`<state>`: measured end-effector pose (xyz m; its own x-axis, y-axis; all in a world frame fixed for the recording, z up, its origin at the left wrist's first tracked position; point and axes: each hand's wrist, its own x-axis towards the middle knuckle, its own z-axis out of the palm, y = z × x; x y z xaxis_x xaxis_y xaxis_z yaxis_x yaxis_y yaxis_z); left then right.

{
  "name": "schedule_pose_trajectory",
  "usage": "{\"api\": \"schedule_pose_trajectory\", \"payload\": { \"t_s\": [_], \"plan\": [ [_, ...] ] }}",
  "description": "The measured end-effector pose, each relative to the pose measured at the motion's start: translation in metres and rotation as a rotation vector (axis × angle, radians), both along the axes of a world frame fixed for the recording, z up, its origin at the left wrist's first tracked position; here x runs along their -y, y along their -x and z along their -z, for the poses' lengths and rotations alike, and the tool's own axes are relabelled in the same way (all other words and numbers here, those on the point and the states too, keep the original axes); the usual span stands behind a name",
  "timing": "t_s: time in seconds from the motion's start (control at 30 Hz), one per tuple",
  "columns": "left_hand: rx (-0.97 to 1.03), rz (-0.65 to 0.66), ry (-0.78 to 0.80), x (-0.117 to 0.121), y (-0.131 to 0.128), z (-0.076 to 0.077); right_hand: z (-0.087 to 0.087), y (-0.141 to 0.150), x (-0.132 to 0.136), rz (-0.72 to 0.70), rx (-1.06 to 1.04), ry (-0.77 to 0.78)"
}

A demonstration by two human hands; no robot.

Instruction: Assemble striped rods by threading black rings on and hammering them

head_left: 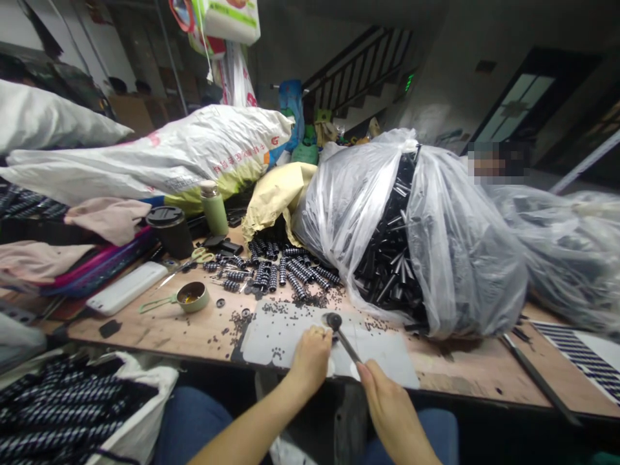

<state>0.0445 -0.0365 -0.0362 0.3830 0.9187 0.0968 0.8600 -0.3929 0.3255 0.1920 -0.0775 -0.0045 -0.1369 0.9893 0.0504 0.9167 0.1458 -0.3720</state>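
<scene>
My right hand [385, 391] is wrapped round the near end of a dark rod [349, 347]. The rod slants up and left, and its far end carries a round black head [334, 321]. Beside that head, my left hand [310, 356] is closed with the fingers curled inward; whatever they may pinch is hidden. Both hands are over a grey-white mat [276, 332] at the table's front edge. Tiny black rings or bits [278, 353] lie scattered on the mat. Beyond it, several black-and-white patterned cylindrical pieces [295, 271] lie in a loose pile.
A big clear plastic bag [455, 258] of black tapered parts [387, 258] stands at right. Leftward are a small handled cup [192, 297], scissors [202, 254], a white case [126, 289], a dark lidded cup [170, 234] and a green bottle [213, 210]. A sack [159, 400] sits lower left.
</scene>
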Motion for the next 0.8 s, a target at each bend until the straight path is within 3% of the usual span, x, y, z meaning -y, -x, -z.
{"api": "schedule_pose_trajectory", "payload": {
  "t_s": [0.07,0.13,0.23,0.3,0.37,0.43,0.53,0.63,0.8],
  "plan": [
    [0.062,0.028,0.046,-0.006,0.006,-0.013,0.007,-0.021,-0.012,0.045,0.061,-0.039],
    [0.123,-0.065,-0.007,-0.025,0.016,-0.025,0.019,-0.040,-0.023,0.035,0.136,-0.033],
    [0.135,-0.486,-0.138,-0.083,0.043,-0.038,0.039,-0.055,-0.035,0.036,0.178,-0.116],
    [0.130,-0.690,-0.121,-0.128,0.061,-0.042,0.045,-0.056,-0.042,0.022,0.133,-0.233],
    [0.140,-0.735,-0.076,-0.164,0.074,-0.042,0.041,-0.055,-0.053,-0.013,0.073,-0.332],
    [0.161,-0.718,-0.039,-0.185,0.080,-0.038,0.029,-0.056,-0.072,-0.028,0.041,-0.393],
    [0.221,-0.661,-0.030,-0.188,0.081,-0.032,0.003,-0.063,-0.114,0.045,0.063,-0.431],
    [0.334,-0.599,-0.050,-0.172,0.077,-0.030,-0.018,-0.065,-0.163,0.159,0.138,-0.391],
    [0.580,-0.575,0.085,-0.128,0.059,-0.024,-0.027,-0.042,-0.223,0.290,0.153,-0.361]
  ]
}}
